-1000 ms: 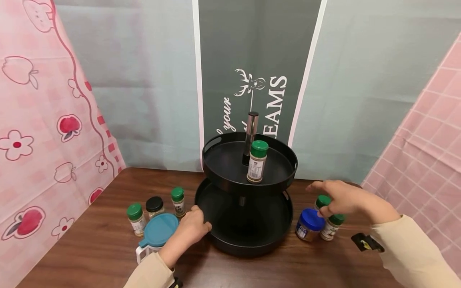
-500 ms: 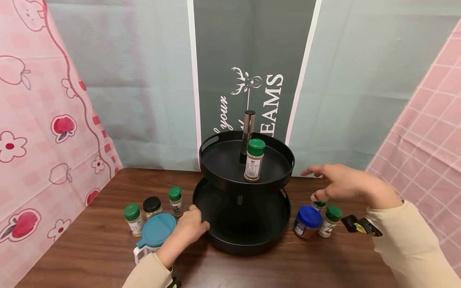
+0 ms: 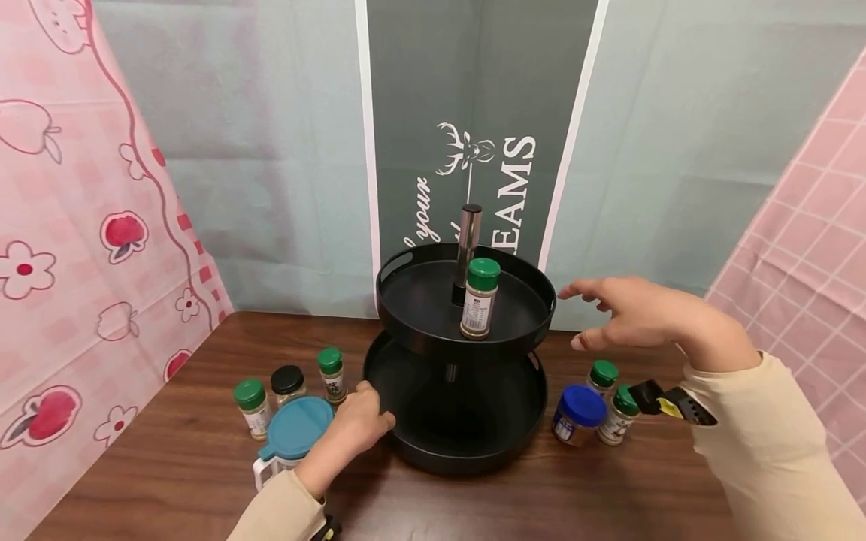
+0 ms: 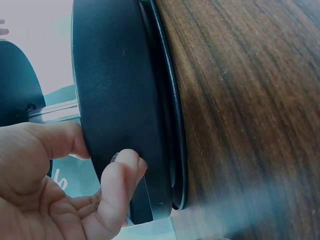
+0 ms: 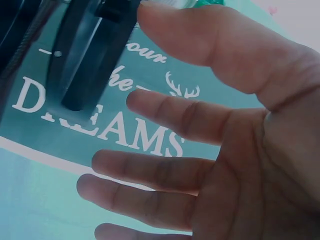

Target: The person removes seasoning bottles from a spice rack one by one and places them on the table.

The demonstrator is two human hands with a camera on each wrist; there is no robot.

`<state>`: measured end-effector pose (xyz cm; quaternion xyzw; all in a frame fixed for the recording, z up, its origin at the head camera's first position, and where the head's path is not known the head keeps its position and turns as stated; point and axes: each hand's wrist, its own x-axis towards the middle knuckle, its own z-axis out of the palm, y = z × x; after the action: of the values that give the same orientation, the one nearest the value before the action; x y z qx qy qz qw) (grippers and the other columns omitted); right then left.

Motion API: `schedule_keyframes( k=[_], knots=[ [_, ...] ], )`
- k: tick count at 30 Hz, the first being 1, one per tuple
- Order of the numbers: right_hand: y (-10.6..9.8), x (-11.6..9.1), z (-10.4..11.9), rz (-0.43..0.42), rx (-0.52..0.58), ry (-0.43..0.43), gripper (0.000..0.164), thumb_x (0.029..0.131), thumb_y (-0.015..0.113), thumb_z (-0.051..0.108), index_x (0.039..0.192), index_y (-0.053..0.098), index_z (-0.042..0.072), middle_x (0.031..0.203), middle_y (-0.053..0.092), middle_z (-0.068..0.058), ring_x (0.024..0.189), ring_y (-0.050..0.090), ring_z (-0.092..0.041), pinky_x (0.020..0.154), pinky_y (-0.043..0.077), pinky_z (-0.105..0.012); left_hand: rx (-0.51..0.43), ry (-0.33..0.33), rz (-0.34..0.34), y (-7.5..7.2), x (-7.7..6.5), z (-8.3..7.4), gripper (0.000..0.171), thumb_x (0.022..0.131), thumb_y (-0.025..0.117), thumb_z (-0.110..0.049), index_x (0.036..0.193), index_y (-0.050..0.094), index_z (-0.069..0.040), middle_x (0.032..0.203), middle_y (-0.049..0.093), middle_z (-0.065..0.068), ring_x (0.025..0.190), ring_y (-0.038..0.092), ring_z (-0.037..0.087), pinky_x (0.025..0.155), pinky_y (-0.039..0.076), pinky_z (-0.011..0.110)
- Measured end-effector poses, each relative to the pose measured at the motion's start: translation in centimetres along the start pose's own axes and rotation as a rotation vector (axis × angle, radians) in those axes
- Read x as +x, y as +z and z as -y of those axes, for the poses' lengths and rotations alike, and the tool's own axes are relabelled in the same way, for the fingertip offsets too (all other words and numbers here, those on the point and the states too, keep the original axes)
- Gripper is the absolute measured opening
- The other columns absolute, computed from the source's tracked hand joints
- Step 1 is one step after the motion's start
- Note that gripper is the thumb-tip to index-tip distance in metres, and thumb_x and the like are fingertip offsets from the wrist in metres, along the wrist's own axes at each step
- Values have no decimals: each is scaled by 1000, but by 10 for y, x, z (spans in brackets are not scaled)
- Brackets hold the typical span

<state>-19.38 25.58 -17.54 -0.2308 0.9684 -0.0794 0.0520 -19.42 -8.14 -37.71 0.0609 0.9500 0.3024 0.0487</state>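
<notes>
A black two-tier round rack (image 3: 446, 460) with a metal post stands mid-table. On its upper tray (image 3: 426, 297) a green-capped spice bottle (image 3: 476, 308) stands upright near the front. My left hand (image 3: 356, 422) grips the lower tray at its left side; in the left wrist view, thumb over the rim and curled fingers (image 4: 117, 185) at the handle slot. My right hand (image 3: 643, 315) is raised beside the upper tray's right rim, fingertips near it. The right wrist view shows those fingers (image 5: 155, 170) spread and extended, holding nothing, with the tray's handle slot just beyond the thumb.
Left of the rack stand green-capped bottles (image 3: 253, 413), a black-lidded jar (image 3: 289, 379) and a blue-lidded pitcher (image 3: 301, 427), partly behind the left forearm. At right, a blue-lidded jar (image 3: 579, 415) and two green-capped bottles (image 3: 617, 421) stand close together. Curtains hang behind and at both sides.
My right hand has risen from above the right-hand jars and moved left to the upper tray's rim. My left hand has kept its grip on the lower tray.
</notes>
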Motion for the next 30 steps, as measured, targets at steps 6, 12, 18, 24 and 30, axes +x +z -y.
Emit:
schedule_keyframes(
  k=[6, 12, 18, 24, 30],
  knots=[
    [-12, 3, 4, -32, 56, -26, 65, 79, 72, 37, 131, 48, 7, 121, 54, -20, 104, 56, -38, 82, 43, -53, 10, 1, -9, -2, 0, 0, 51, 81, 64, -12, 110, 37, 20, 66, 50, 19, 57, 52, 29, 51, 41, 39],
    [-18, 9, 14, -60, 120, -40, 65, 81, 71, 37, 133, 46, 9, 126, 51, -19, 110, 52, -37, 86, 42, -51, 4, 0, -1, -1, 0, -1, 52, 81, 64, -13, 111, 37, 20, 67, 51, 20, 57, 52, 29, 51, 42, 39],
    [-15, 22, 28, -66, 164, -75, 64, 81, 71, 37, 134, 46, 10, 128, 49, -19, 113, 51, -36, 88, 40, -51, 8, 1, -2, -1, 1, 0, 52, 81, 64, -12, 111, 37, 21, 69, 52, 22, 59, 54, 30, 53, 43, 40],
    [-10, 32, 36, -75, 184, -86, 63, 82, 71, 31, 135, 43, 10, 127, 48, -21, 112, 51, -36, 87, 41, -50, 8, 7, -7, 1, 1, 0, 49, 81, 64, -13, 108, 38, 19, 68, 52, 20, 58, 54, 28, 52, 43, 39],
    [-6, 42, 47, -136, 134, -156, 66, 83, 70, 28, 139, 40, 10, 122, 52, -19, 111, 51, -35, 86, 42, -49, 4, 7, -10, 1, 1, -1, 48, 81, 64, -13, 107, 39, 18, 68, 52, 20, 58, 54, 28, 52, 43, 39]
  ],
)
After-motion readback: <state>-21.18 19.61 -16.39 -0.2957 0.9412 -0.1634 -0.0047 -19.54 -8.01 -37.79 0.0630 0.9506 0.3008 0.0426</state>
